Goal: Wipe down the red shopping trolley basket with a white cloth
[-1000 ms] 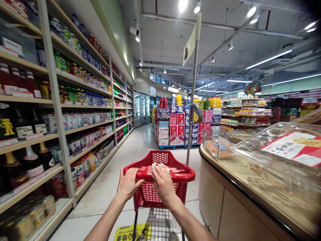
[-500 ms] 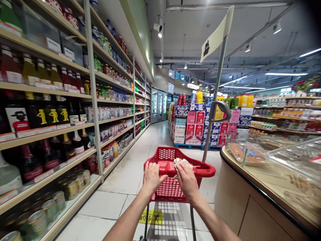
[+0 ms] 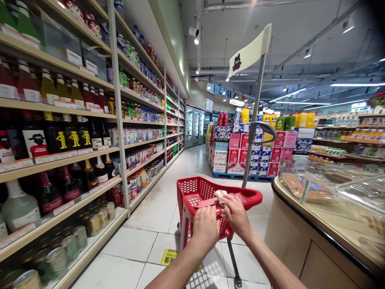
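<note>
in the head view, we have our left hand [image 3: 206, 224] closed over the near bar of a red plastic shopping cart with perforated basket walls [image 3: 255, 196], its fingers curled around the bar; our right hand [image 3: 237, 214] lies just beside it to the right, fingers bent and nearly closed on a crumpled white cloth-like wad [image 3: 221, 194], which sits at the top of that same bar; our fingers hide much of the wad, so we cannot tell whether the right hand grips the bar as well; the cart stands ahead of us, slightly angled, on pale square floor tiles [image 3: 141, 243]; a tall grey metal pole [image 3: 255, 112] rises at its right, bearing a cream flag with a dark bear figure [image 3: 251, 54]; a yellow floor sticker with black print [image 3: 169, 257] lies near the cart's left side; to our left run wooden shelves of bottles and cans [image 3: 90, 156]; to our right curves a beige counter with a black edge [image 3: 282, 228], topped by clear plastic food boxes [image 3: 309, 188]; beyond stand stacked coloured cartons [image 3: 237, 155].
</note>
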`<action>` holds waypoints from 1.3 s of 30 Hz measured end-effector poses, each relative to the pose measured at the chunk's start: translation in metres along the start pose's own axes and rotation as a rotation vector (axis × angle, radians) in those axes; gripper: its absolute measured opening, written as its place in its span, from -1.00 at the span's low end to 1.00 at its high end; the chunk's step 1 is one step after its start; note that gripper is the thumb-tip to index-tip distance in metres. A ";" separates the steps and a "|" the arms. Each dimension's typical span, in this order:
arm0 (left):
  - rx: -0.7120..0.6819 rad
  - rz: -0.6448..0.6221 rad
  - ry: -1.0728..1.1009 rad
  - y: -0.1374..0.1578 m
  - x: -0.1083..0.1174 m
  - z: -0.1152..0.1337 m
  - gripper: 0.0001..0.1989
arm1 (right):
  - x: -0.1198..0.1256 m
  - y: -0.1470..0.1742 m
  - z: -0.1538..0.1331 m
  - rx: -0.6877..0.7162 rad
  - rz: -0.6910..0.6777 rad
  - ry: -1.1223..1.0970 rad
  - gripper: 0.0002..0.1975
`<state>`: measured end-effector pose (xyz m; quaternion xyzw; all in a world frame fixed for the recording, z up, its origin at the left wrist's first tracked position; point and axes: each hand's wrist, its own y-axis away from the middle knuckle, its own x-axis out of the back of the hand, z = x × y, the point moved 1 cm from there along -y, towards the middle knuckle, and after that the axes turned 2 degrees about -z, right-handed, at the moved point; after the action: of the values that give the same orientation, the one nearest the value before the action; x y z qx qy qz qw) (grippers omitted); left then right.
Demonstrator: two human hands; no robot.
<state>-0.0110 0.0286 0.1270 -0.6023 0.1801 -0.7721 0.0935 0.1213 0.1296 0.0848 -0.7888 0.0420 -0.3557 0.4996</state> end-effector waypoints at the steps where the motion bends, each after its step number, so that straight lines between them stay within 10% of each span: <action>1: -0.014 -0.017 0.054 0.000 0.002 -0.004 -0.65 | 0.003 -0.001 0.011 -0.048 0.009 0.006 -0.67; 6: 0.090 -0.084 0.223 -0.009 0.002 -0.030 -0.47 | 0.020 -0.004 0.054 -0.286 0.034 -0.024 -0.65; 11: 0.123 -0.047 0.194 -0.015 -0.019 -0.001 -0.45 | 0.015 0.007 0.012 -0.154 -0.056 -0.177 -0.71; 17: -0.099 -0.208 0.207 -0.013 -0.040 0.008 -0.41 | 0.045 0.018 0.046 -0.259 -0.078 -0.152 -0.71; 21: 0.231 -0.264 0.120 -0.012 -0.055 -0.036 -0.36 | 0.070 0.021 0.081 -0.337 -0.062 -0.029 -0.68; 30: 0.109 -0.318 0.012 0.017 -0.086 -0.057 -0.37 | 0.030 0.051 0.029 0.080 -0.137 0.336 -0.62; 39: 0.142 -0.234 -0.138 0.066 -0.086 -0.085 -0.31 | 0.026 0.057 0.022 -0.023 -0.143 0.405 -0.73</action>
<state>-0.0753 0.0129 0.0065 -0.6624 0.0465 -0.7455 0.0573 0.1700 0.1067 0.0464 -0.7076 0.0897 -0.5411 0.4455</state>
